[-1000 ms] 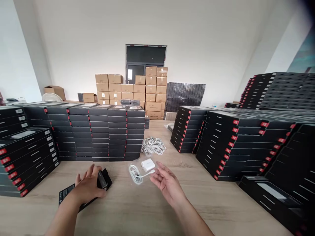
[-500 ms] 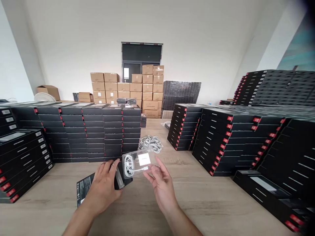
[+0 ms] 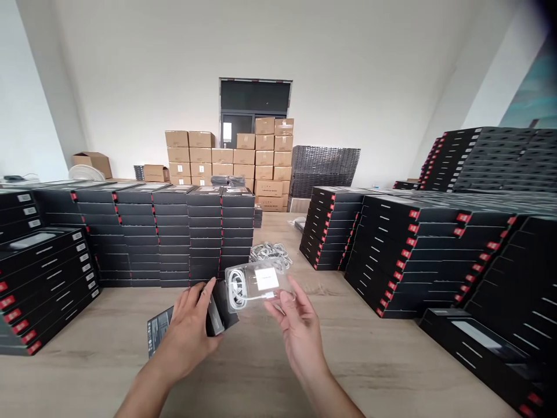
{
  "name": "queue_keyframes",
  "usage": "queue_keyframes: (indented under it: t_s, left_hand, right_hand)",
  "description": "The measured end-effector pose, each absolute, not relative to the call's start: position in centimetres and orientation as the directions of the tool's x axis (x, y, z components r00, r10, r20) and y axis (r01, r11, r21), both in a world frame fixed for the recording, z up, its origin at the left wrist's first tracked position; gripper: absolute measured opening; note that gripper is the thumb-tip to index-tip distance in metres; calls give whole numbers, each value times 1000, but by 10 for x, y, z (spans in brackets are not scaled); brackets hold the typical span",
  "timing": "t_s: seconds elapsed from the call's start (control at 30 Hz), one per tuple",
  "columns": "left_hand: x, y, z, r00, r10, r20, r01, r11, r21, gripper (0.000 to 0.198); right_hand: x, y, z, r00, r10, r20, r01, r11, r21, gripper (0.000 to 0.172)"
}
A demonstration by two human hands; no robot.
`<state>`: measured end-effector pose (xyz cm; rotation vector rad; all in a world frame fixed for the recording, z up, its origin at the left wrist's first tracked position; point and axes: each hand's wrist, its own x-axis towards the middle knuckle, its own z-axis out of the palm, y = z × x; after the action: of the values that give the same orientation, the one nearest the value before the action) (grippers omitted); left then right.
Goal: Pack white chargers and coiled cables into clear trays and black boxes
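Observation:
My left hand (image 3: 191, 322) is closed over a black box (image 3: 160, 328) whose end flap stands open toward the right. Inside that end a grey edge shows; my fingers and palm cover most of the box. With thumb and fingers my right hand (image 3: 298, 325) pinches the right end of a clear plastic tray (image 3: 251, 271). In the tray sit a white charger plug (image 3: 266, 278) and a coiled white cable (image 3: 237, 288). The tray is raised above the table, its left end close to the box's open end.
A heap of coiled white cables (image 3: 272, 253) lies behind the tray. Stacked black boxes (image 3: 204, 232) form a wall on the left, and more black stacks (image 3: 387, 255) stand on the right. Brown cartons (image 3: 265, 157) are piled at the back on the wooden table (image 3: 243, 377).
The tray in my right hand has shifted slightly right, a little away from the box. My left hand still grips the box. The whole view has turned slightly left.

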<state>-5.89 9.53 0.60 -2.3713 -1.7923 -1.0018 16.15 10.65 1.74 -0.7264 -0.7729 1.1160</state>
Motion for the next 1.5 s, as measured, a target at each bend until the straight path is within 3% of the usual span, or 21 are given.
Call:
queue_keyframes:
  t_s: [0.23,0.4,0.57,0.67,0.77,0.87,0.93,1.17,1.27,1.37,1.43,1.5]
  left_hand:
    - [-44,95,2,65,875,480,891,-267,367,96]
    - [-45,95,4,63,862,503,885,-281,371,97]
    - [-47,95,6,174,833,525,860,-388,330,98]
    - [-44,92,8,204,838,506,828,-424,367,99]
    - [-44,89,12,173,859,482,774,-422,473,98]
    - [-45,86,18,141,879,456,665,-425,614,97]
    - [-45,82,24,141,881,451,569,-445,692,96]
    - [-32,70,34,288,865,411,528,-501,686,97]
    - [-20,67,30,227,868,442,503,-493,709,99]
    - [-6,66,21,145,869,473,397,-489,776,111]
    - [1,67,14,172,865,470,300,-501,812,118]
    - [5,68,7,205,858,471,229,-510,829,111]
  right_hand:
    - [141,91,20,260,919,296,-295,367,-882,57]
    - [146,93,23,238,936,258,-313,326,-892,56]
    - [163,103,24,239,953,186,-337,261,-905,56]
    - [167,103,27,213,958,192,-325,254,-911,56]
    - [166,99,31,81,978,191,-368,207,-906,52]
    - [165,98,34,-92,980,174,-524,100,-846,47]
    - [166,99,34,-117,982,147,-586,51,-809,42]
    - [174,96,25,-378,926,7,-264,-100,-959,44]
    - [176,95,27,-308,947,88,-224,18,-975,43]
    - [181,100,33,-81,953,293,-130,281,-951,37]
    - [185,104,36,39,925,379,-56,381,-923,31]
    - [188,109,36,104,908,407,-14,410,-912,29]
